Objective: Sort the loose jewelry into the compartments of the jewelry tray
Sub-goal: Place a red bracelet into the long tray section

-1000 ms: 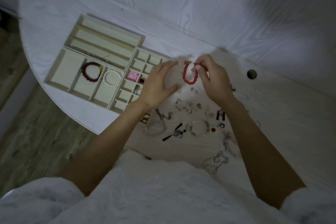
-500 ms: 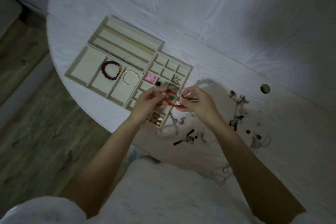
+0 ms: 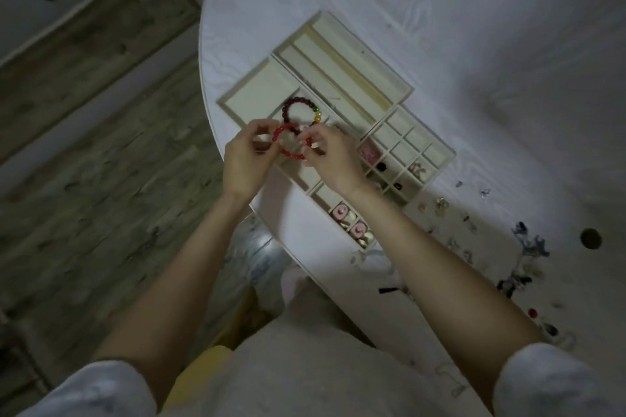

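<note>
While the red bead bracelet [image 3: 290, 144] is held over the near-left part of the jewelry tray [image 3: 408, 89], it should be lowered flat into a free wide compartment, not on top of the dark bead bracelet [image 3: 301, 112] that lies just beyond it. Both sides should be let go together, so the loop is not twisted. The bracelet is pinched by the left hand [image 3: 244, 159] at its left side and by the right hand [image 3: 333, 159] at its right side, with fingers curled. Much loose jewelry [image 3: 523, 247] is seen on the counter [image 3: 508, 44] at the right.
</note>
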`<move>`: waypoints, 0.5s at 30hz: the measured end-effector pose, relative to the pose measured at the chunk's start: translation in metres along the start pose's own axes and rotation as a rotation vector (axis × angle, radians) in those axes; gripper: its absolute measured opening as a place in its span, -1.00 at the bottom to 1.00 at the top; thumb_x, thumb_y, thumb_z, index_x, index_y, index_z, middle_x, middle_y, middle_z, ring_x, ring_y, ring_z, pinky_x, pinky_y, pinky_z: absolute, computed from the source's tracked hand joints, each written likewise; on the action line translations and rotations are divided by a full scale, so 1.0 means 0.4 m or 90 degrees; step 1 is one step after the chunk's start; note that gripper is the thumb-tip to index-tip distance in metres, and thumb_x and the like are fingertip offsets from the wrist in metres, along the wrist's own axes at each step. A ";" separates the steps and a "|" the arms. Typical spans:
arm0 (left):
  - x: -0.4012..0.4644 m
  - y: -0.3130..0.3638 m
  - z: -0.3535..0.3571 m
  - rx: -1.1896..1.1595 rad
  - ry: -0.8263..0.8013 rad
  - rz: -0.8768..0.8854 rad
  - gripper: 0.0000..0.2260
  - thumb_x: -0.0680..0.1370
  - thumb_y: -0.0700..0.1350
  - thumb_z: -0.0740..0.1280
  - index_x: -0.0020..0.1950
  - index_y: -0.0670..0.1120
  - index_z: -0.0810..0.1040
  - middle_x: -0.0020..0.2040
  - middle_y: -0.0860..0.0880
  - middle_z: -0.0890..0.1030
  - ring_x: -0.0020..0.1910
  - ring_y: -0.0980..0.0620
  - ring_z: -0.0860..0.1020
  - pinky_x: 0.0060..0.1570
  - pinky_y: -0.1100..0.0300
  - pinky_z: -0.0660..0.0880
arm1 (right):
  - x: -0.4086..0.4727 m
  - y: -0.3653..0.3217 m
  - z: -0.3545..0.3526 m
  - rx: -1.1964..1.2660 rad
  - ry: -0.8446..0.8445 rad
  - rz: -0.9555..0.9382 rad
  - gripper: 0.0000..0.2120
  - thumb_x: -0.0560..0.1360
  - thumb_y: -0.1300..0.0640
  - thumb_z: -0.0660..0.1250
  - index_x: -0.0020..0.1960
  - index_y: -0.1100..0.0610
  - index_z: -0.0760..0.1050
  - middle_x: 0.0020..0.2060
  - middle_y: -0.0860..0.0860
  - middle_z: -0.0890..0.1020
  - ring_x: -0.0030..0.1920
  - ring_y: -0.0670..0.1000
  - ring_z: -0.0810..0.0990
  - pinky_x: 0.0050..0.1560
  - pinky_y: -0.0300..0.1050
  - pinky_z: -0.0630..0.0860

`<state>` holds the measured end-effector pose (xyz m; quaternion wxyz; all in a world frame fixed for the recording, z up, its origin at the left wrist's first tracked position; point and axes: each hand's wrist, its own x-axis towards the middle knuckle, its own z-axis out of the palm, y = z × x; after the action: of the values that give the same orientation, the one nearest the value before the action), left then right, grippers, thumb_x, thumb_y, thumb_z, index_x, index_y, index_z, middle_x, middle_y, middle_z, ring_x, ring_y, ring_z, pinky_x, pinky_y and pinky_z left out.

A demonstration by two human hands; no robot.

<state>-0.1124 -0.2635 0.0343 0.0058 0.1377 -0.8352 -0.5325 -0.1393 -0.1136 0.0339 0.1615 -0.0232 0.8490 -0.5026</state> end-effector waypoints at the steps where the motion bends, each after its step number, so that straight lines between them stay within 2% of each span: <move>1: 0.011 -0.003 -0.007 0.011 0.010 0.007 -0.77 0.49 -0.19 0.42 0.13 -0.07 0.55 -0.03 0.17 0.57 -0.22 0.29 0.57 -0.12 0.36 0.52 | 0.018 -0.005 0.010 -0.012 -0.014 -0.002 -0.86 0.50 0.25 0.34 0.05 0.16 0.56 0.05 0.01 0.62 0.09 0.03 0.59 0.08 -0.01 0.56; 4: 0.024 -0.011 -0.032 0.105 -0.004 0.028 -0.72 0.50 -0.19 0.41 0.20 -0.10 0.53 0.05 0.08 0.58 -0.14 0.17 0.59 -0.13 0.42 0.49 | 0.050 -0.005 0.020 -0.021 -0.061 0.017 -0.84 0.52 0.22 0.30 0.08 0.19 0.56 0.00 0.09 0.66 -0.01 0.07 0.63 0.06 0.08 0.56; 7: 0.028 -0.045 -0.070 0.254 -0.022 0.104 -0.75 0.53 -0.24 0.34 0.21 -0.13 0.54 0.12 -0.07 0.59 -0.01 -0.01 0.58 -0.03 0.15 0.54 | 0.057 -0.003 0.003 -0.092 -0.113 0.015 -0.82 0.55 0.24 0.26 0.11 0.20 0.56 0.00 0.07 0.65 0.00 0.02 0.62 0.11 -0.03 0.54; 10: 0.042 -0.078 -0.097 0.426 -0.054 0.243 -0.75 0.50 -0.22 0.25 0.13 -0.12 0.59 0.10 -0.10 0.61 0.03 -0.17 0.53 0.00 0.00 0.44 | 0.060 -0.001 -0.017 -0.172 -0.101 -0.049 -0.80 0.55 0.27 0.24 0.11 0.18 0.58 0.05 0.06 0.63 0.01 -0.04 0.56 0.09 -0.22 0.46; 12: 0.049 -0.081 -0.097 0.518 -0.078 0.316 -0.69 0.49 -0.13 0.16 0.12 -0.08 0.61 0.08 -0.04 0.63 0.02 -0.18 0.50 -0.04 0.00 0.34 | 0.064 -0.002 -0.015 -0.263 -0.095 -0.107 -0.77 0.55 0.25 0.21 0.14 0.15 0.58 0.09 0.05 0.60 0.09 0.02 0.50 0.13 -0.16 0.41; 15: 0.057 -0.071 -0.081 0.596 -0.115 0.367 -0.65 0.48 -0.07 0.13 0.15 -0.04 0.60 0.08 -0.01 0.62 0.01 -0.14 0.43 -0.11 0.04 0.19 | 0.065 -0.003 0.005 -0.444 -0.130 -0.195 -0.70 0.56 0.19 0.18 0.26 0.09 0.51 0.18 0.01 0.55 0.19 0.08 0.37 0.22 -0.06 0.31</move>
<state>-0.1229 -0.3087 0.0199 0.0179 -0.1548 -0.9836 -0.0908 -0.1633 -0.1211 0.0276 0.1508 -0.2528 0.9352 -0.1970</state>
